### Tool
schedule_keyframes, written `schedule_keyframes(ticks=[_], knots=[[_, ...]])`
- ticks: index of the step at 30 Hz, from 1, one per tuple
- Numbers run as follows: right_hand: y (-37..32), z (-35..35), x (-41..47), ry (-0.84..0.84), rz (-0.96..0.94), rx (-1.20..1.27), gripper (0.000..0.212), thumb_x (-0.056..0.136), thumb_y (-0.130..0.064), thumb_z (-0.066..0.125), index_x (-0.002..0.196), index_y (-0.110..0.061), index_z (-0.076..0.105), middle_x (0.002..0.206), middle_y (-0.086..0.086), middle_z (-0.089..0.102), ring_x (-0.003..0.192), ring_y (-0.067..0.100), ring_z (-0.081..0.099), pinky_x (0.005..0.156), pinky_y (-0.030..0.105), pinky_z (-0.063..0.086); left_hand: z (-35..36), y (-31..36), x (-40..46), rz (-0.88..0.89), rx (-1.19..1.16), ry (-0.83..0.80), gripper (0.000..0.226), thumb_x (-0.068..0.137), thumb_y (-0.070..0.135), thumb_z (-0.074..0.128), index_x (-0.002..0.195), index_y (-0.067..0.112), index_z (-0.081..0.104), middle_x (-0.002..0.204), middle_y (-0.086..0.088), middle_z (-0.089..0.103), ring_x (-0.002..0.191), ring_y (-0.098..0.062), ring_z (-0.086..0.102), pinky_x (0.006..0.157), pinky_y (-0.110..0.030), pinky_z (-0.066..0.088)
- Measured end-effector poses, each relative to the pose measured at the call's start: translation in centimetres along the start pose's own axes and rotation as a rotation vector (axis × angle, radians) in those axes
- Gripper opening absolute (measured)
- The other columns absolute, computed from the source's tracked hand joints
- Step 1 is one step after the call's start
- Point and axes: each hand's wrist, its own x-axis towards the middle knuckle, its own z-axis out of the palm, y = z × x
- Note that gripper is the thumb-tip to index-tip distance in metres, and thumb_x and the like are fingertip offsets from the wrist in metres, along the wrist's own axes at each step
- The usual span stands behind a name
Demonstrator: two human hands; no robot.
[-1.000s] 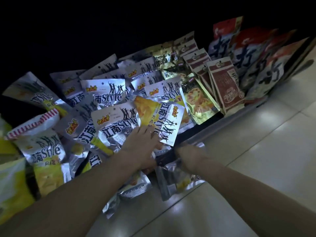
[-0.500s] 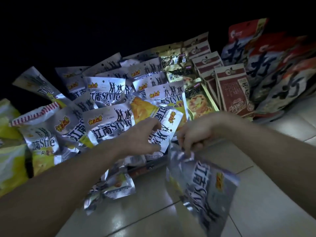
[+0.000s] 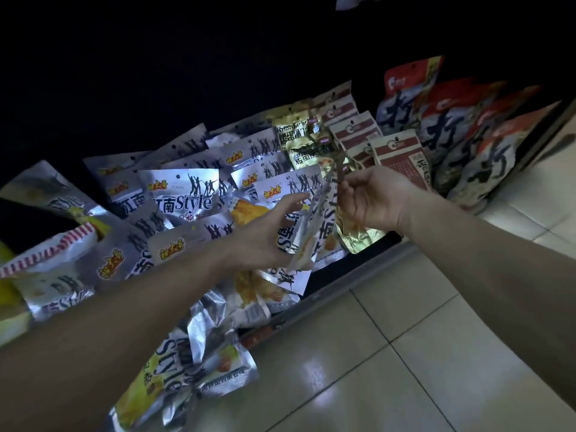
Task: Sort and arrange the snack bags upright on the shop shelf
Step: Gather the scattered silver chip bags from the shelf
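Head view: our right hand (image 3: pixel 371 198) pinches the top edge of a silver "Style" snack bag (image 3: pixel 314 226), held edge-on over the shelf's (image 3: pixel 358 260) front w/ other silver bags (image 3: pixel 184 194). Left hand (image 3: pixel 265 235), fingers straight, touches the bag's face. Red-brown packs (image 3: pixel 402 154) stand at right.

The silver snack bags (image 3: pixel 184 194) are showing "江南Style" in dark letters under a row of dancing silhouettes, with a small orange logo too blurred to read. Near left, a fallen bag (image 3: pixel 187 366) is showing "Style". Far right, the red-topped bags (image 3: pixel 442 126) are carrying one large brushed black character, unclear.
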Motion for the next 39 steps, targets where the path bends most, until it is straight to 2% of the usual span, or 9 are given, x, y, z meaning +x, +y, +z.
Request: schedule_keyframes(ticks=[6, 9, 13, 17, 21, 28, 34, 37, 39], knots=[[-0.3, 1.2, 1.1, 0.156, -0.104, 0.068, 0.025, 0.104, -0.010, 0.037, 0.094, 0.002, 0.057, 0.059, 0.005, 0.059, 0.043, 0.009, 0.057, 0.042, 0.016, 0.050, 0.2, 0.3, -0.2, -0.033, -0.061, 0.131, 0.066, 0.092, 0.054, 0.067, 0.145, 0.049, 0.029, 0.136, 0.023, 0.048, 0.120, 0.002, 0.053, 0.083, -0.003, 0.042], [-0.5, 1.8, 2.5, 0.256, -0.118, 0.000, 0.019, 0.105, -0.011, 0.038, 0.099, -0.002, 0.054, 0.064, 0.006, 0.058, 0.046, 0.010, 0.056, 0.041, 0.019, 0.050, 0.5, 0.1, 0.3, -0.245, -0.164, 0.222, 0.047, 0.095, 0.068, 0.045, 0.120, 0.032, 0.062, 0.094, 0.011, 0.065, 0.089, -0.006, 0.068, 0.080, -0.023, 0.050], [-0.6, 2.0, 4.5, 0.470, -0.138, -0.442, 0.025, 0.106, -0.023, 0.044, 0.093, -0.011, 0.061, 0.059, 0.002, 0.052, 0.048, 0.010, 0.047, 0.042, 0.022, 0.039, 0.1, -0.2, 2.4, -0.180, -0.276, 0.407, 0.064, 0.099, 0.060, 0.047, 0.063, 0.008, 0.056, 0.045, 0.008, 0.034, 0.035, -0.006, 0.035, 0.044, -0.020, 0.033], [-1.3, 1.8, 5.7, 0.688, -0.257, -0.964, 0.020, 0.095, -0.019, 0.058, 0.109, -0.008, 0.065, 0.080, 0.010, 0.065, 0.062, 0.020, 0.056, 0.050, 0.030, 0.042, -0.3, 0.0, 3.5, -0.145, -0.277, 0.439, 0.057, 0.099, 0.057, 0.052, 0.062, 0.017, 0.034, 0.054, 0.001, 0.027, 0.041, -0.008, 0.032, 0.057, -0.030, 0.031], [-1.5, 0.2, 3.2, 0.300, -0.268, -1.024, 0.062, 0.079, -0.001, 0.058, 0.137, -0.021, 0.052, 0.123, 0.003, 0.058, 0.111, 0.021, 0.057, 0.086, 0.037, 0.048, -0.2, 0.0, 3.9, -0.166, -0.396, 0.427, 0.046, 0.099, 0.057, 0.052, 0.073, 0.021, 0.040, 0.061, 0.006, 0.032, 0.051, -0.007, 0.034, 0.058, -0.029, 0.033], [-0.9, -4.7, 2.6, -0.002, -0.091, -0.862, 0.024, 0.088, -0.022, 0.070, 0.107, -0.011, 0.061, 0.079, 0.000, 0.065, 0.075, 0.017, 0.061, 0.069, 0.032, 0.050, -0.7, 0.2, 4.4, -0.177, -0.377, 0.420, 0.063, 0.095, 0.068, 0.053, 0.069, 0.010, 0.046, 0.070, -0.007, 0.040, 0.065, -0.018, 0.042, 0.061, -0.037, 0.039], [-1.0, -5.8, 4.3, -0.033, -0.115, -0.802, 0.029, 0.092, -0.015, 0.070, 0.115, -0.005, 0.056, 0.111, 0.014, 0.072, 0.108, 0.030, 0.069, 0.092, 0.046, 0.056, 0.0, -0.1, 4.3, -0.149, -0.184, 0.448, 0.073, 0.094, 0.069, 0.042, 0.091, -0.002, 0.057, 0.073, -0.010, 0.049, 0.068, -0.019, 0.051, 0.074, -0.038, 0.047], [-2.9, -7.6, 4.7, 0.057, -0.215, -0.770, 0.016, 0.093, -0.011, 0.068, 0.104, -0.010, 0.056, 0.097, 0.006, 0.071, 0.091, 0.023, 0.071, 0.083, 0.042, 0.057, 0.3, -1.5, 3.7, -0.137, 0.320, 0.328, 0.065, 0.093, 0.069, 0.046, 0.134, 0.019, 0.049, 0.125, -0.002, 0.058, 0.114, -0.020, 0.057, 0.096, -0.039, 0.046], [-4.1, -9.0, 4.8, 0.095, -0.268, -0.686, 0.016, 0.092, -0.011, 0.068, 0.103, -0.011, 0.056, 0.095, 0.007, 0.070, 0.083, 0.025, 0.071, 0.078, 0.040, 0.058, 0.5, -2.9, 3.4, -0.206, 0.738, 0.200, 0.089, 0.088, 0.070, 0.058, 0.156, 0.026, 0.023, 0.162, -0.007, 0.024, 0.148, -0.030, 0.026, 0.119, -0.048, 0.024]])
